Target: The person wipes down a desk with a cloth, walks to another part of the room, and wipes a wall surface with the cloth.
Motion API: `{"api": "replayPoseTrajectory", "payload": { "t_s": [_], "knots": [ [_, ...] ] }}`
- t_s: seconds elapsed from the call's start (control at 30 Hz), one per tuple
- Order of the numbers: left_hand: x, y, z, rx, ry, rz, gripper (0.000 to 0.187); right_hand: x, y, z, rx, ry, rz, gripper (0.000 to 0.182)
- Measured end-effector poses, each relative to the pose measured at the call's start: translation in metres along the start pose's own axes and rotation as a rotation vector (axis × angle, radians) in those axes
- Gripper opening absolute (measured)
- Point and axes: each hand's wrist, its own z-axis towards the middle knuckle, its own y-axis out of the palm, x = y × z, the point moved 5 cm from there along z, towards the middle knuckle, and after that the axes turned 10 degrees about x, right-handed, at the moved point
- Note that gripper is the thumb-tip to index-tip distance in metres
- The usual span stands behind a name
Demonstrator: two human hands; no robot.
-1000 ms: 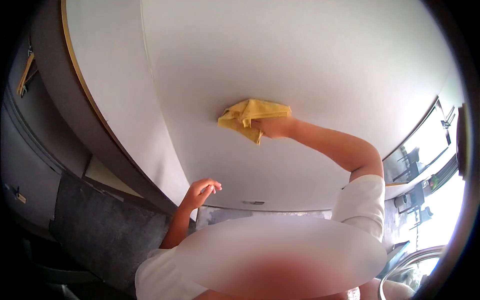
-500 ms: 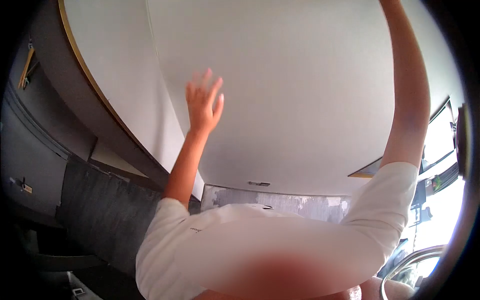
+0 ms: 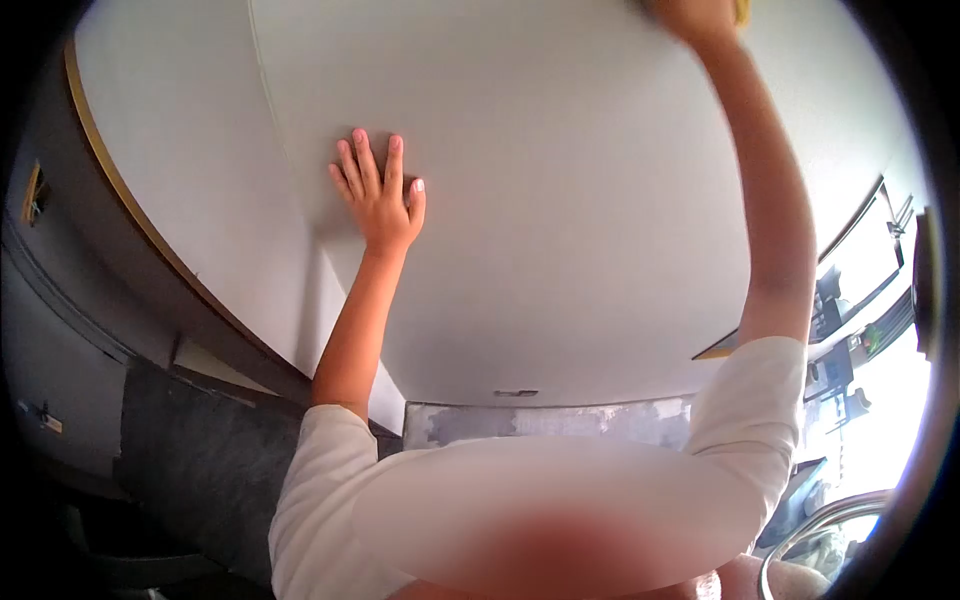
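My left hand (image 3: 382, 200) lies flat, fingers spread, on the pale grey panel (image 3: 540, 250), near its seam on the left, with nothing in it. My right hand (image 3: 700, 18) is at the top edge of the view on the same panel, blurred and partly cut off. Beside it shows a bit of a yellow thing (image 3: 742, 12), seemingly held; its shape and most of the fingers are out of view.
A dark ledge with a gold edge (image 3: 130, 205) curves along the left. Dark flooring (image 3: 200, 450) lies below it. A small slotted fitting (image 3: 515, 393) sits low on the panel. At the right are a bright window area (image 3: 880, 410) and a curved metal rail (image 3: 825, 515).
My left hand has moved slightly left and down and now rests flat on the panel. My right arm has swung left and lower, bringing the right hand and the yellow thing into view.
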Motion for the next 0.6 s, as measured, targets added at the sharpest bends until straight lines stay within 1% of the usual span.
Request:
{"api": "replayPoseTrajectory", "payload": {
  "t_s": [0.03,0.07,0.13,0.2,0.27,0.33,0.37,0.43,0.47,0.5,0.53,0.57,0.6],
  "knots": [
    [0.001,-0.002,-0.003,0.007,-0.003,-0.004,0.059,-0.017,0.014,-0.033,0.219,-0.190,0.081,0.061],
    [0.002,-0.003,-0.004,0.002,-0.009,-0.002,0.059,-0.036,0.010,-0.057,-0.137,-0.194,0.160,0.067],
    [0.005,-0.003,-0.001,-0.016,-0.018,-0.002,0.059,-0.075,-0.004,-0.116,-0.569,-0.270,0.354,0.079],
    [0.004,-0.006,-0.002,-0.008,-0.010,0.001,0.059,-0.112,-0.009,-0.170,-0.713,-0.486,0.433,0.081],
    [0.002,-0.009,0.000,-0.004,0.007,0.009,0.059,-0.135,-0.021,-0.209,-0.697,-0.653,0.542,0.079],
    [-0.001,-0.011,-0.003,-0.027,0.013,0.029,0.059,-0.144,-0.039,-0.222,-0.515,-0.691,0.857,0.077],
    [-0.004,-0.013,-0.007,-0.014,0.016,0.024,0.059,-0.143,-0.034,-0.221,-0.578,-0.710,0.862,0.076],
    [-0.005,-0.013,-0.011,0.017,0.023,0.002,0.060,-0.132,-0.034,-0.193,-0.708,-0.742,0.859,0.074],
    [-0.004,-0.013,-0.011,0.019,0.017,-0.009,0.060,-0.119,-0.031,-0.169,-0.634,-0.576,0.960,0.074],
    [-0.004,-0.012,-0.010,0.020,0.011,-0.019,0.060,-0.106,-0.028,-0.144,-0.626,-0.495,0.800,0.071],
    [-0.003,-0.013,-0.011,0.020,0.004,-0.027,0.060,-0.086,-0.011,-0.119,-0.491,-0.470,0.709,0.068],
    [-0.003,-0.011,-0.009,0.018,0.006,-0.021,0.059,-0.063,-0.017,-0.080,-0.703,-0.180,0.633,0.063],
    [-0.002,-0.011,-0.009,0.017,0.008,-0.016,0.059,-0.044,-0.010,-0.050,-0.619,-0.125,0.535,0.062]
  ]
}}
